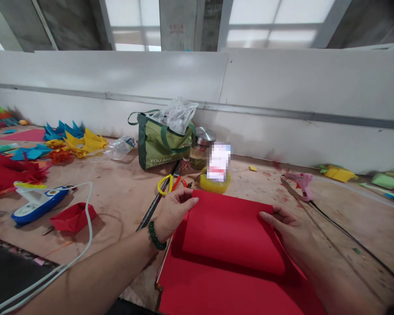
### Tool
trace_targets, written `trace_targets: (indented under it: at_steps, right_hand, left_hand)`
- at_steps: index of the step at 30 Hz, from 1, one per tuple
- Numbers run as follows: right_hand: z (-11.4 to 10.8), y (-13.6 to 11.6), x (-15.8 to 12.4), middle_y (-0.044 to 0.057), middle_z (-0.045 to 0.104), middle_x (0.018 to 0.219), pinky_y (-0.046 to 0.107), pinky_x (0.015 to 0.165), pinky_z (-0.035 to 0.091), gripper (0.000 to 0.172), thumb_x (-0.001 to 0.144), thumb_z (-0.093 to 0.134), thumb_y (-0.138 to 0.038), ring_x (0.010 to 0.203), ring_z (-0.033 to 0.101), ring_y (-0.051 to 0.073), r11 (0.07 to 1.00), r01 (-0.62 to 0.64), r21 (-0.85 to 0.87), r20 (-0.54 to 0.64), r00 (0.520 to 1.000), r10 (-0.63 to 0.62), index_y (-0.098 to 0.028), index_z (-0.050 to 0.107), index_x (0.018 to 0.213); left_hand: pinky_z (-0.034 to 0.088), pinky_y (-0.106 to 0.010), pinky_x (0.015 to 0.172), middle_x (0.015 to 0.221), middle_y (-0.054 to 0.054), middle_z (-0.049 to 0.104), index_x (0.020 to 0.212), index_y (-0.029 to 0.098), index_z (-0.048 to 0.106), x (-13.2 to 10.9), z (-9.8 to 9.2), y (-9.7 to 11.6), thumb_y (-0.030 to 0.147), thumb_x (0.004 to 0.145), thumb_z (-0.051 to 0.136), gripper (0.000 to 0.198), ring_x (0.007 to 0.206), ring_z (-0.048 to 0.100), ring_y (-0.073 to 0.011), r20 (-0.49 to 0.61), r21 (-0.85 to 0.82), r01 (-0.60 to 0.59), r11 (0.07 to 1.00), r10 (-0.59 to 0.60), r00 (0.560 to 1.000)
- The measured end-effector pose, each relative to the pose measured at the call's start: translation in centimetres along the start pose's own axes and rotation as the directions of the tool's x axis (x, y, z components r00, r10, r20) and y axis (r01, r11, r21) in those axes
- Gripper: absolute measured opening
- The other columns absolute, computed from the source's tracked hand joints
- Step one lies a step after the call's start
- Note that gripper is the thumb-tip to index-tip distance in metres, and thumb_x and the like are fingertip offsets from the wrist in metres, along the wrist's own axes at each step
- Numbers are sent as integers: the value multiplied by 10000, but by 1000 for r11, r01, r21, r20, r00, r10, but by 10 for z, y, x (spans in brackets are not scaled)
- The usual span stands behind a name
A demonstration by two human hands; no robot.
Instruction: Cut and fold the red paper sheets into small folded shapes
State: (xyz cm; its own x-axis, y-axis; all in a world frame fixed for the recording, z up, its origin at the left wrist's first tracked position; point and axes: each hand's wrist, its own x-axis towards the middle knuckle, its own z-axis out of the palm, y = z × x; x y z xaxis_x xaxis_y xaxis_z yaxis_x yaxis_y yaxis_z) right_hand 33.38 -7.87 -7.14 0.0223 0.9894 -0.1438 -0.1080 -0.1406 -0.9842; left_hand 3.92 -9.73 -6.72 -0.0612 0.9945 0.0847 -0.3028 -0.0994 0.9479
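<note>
Left hand (173,214) pinched upper-left corner of red sheet (231,232) between thumb and fingers; right hand (287,225) grasped upper-right corner same way. Sheet sat at lower center of frame, over more red paper (210,295). Folded red piece (71,220) stood on bench (113,188) at lower left. Pink glue gun (304,184) lay at right of frame, green bag (162,142) stood just above center, left of lidded jar (198,153).

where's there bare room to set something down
Bare patch: between the red folded-paper box and the yellow-handled scissors. Mostly bare: right of the pink plastic glue gun and its black cord. Crowded: around the green fabric bag and lidded glass jar, and back left around the spiky blue folded paper.
</note>
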Motion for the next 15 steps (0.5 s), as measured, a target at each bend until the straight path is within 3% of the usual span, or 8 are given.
trace_targets:
  at_steps: [15]
  right_hand:
    - [5,-10,-7,1,720,698,337,628,588,302,565,870,-356,654,692,217,998,64,-22,-64,996,-65,-241,693,782]
  left_hand:
    - [508,-265,674,744,-26,685,797,162,736,-4,3,6,316,678,768,198,676,633,-142,-54,21,-1,1000,2,999]
